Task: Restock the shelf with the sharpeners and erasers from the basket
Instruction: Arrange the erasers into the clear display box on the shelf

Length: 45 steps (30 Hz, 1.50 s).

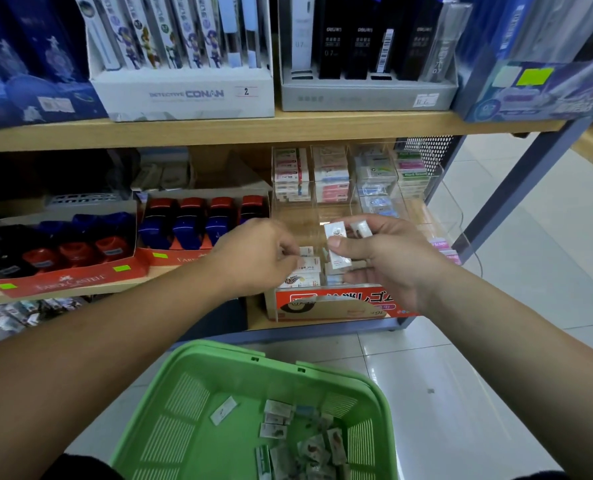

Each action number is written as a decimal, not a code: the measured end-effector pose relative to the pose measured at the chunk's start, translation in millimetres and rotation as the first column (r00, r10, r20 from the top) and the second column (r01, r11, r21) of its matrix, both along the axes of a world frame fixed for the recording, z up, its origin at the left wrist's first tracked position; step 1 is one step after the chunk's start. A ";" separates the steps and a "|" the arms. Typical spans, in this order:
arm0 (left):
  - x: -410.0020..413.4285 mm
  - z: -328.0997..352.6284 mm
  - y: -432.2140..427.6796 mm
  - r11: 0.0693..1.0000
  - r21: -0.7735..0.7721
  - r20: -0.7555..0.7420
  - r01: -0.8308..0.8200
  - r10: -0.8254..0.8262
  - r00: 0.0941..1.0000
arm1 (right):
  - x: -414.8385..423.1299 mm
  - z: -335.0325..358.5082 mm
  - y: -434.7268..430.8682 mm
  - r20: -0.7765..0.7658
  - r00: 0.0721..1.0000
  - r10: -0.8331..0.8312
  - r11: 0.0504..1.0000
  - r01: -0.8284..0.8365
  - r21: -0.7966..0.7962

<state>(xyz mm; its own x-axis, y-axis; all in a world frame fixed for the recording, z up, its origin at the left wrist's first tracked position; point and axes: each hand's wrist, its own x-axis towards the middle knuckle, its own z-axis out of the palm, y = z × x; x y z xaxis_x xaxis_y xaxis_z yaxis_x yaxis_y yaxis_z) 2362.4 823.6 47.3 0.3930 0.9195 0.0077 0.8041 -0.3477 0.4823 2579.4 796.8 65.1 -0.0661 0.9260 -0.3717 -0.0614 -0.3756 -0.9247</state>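
Note:
A green basket (pixel 191 393) sits on the floor below me, with several wrapped erasers (pixel 298 438) lying in its right half. On the lower shelf stands an orange eraser box (pixel 326 303) with white erasers (pixel 305 278) stacked in it. My left hand (pixel 253 254) reaches over that box and pinches a white eraser at its fingertips. My right hand (pixel 385 258) holds a few wrapped erasers (pixel 336 237) just above the box's right side. Blue and red sharpeners (pixel 191 223) fill Faber-Castell trays to the left.
A clear acrylic organiser (pixel 354 181) with stacked erasers stands behind the box. The upper wooden shelf (pixel 253 128) carries pen display boxes. The shelf's blue metal leg (pixel 496 209) rises at the right, with white tiled floor (pixel 496 358) beyond.

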 end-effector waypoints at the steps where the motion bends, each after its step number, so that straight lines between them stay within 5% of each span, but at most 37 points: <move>1: 0.9 1.8 0.2 1.000 0.018 0.068 -0.007 0.006 0.998 | -2.6 -0.9 1.1 0.042 0.999 -0.014 1.000 0.013 0.014; 5: 10.1 18.3 -7.1 0.978 -0.210 0.503 0.005 0.104 0.858 | -17.5 -3.5 3.8 0.091 0.996 0.005 1.000 -0.007 0.022; 8: 3.8 22.5 -7.4 0.983 -0.168 0.487 0.073 0.018 0.873 | -24.4 -1.0 6.3 0.040 0.999 0.030 0.999 -0.031 0.013; 13: -4.6 26.5 -2.9 0.938 -0.330 0.539 0.110 0.091 0.838 | -29.3 -2.0 9.0 0.083 0.996 0.026 0.999 -0.029 0.033; 16: -9.5 23.3 6.3 0.962 -0.269 0.548 0.042 0.117 0.828 | -26.8 -2.6 13.9 0.027 0.998 -0.060 0.996 0.058 0.072; 21: -7.6 8.9 10.3 0.976 -0.212 0.462 0.040 0.064 0.885 | -24.4 -9.1 13.7 0.002 0.999 -0.052 0.997 0.052 0.063; 26: -10.4 6.1 20.0 0.992 -0.088 0.391 -0.091 0.118 0.913 | -25.9 -2.2 17.5 0.090 0.990 -0.108 0.993 0.102 0.065; 31: -6.5 4.7 16.6 0.999 0.006 0.270 -0.048 0.045 0.962 | -13.8 -4.1 19.4 0.212 0.967 -0.142 0.990 0.141 0.022; 38: 18.7 1.8 20.4 0.945 0.304 -0.270 0.118 -0.033 0.962 | -10.7 -6.3 15.4 0.187 0.974 -0.126 0.992 0.125 0.018; 45: 13.1 4.5 22.7 0.982 0.163 -0.108 0.098 -0.081 0.991 | -7.8 -10.3 15.2 0.209 0.975 -0.072 0.997 0.066 0.036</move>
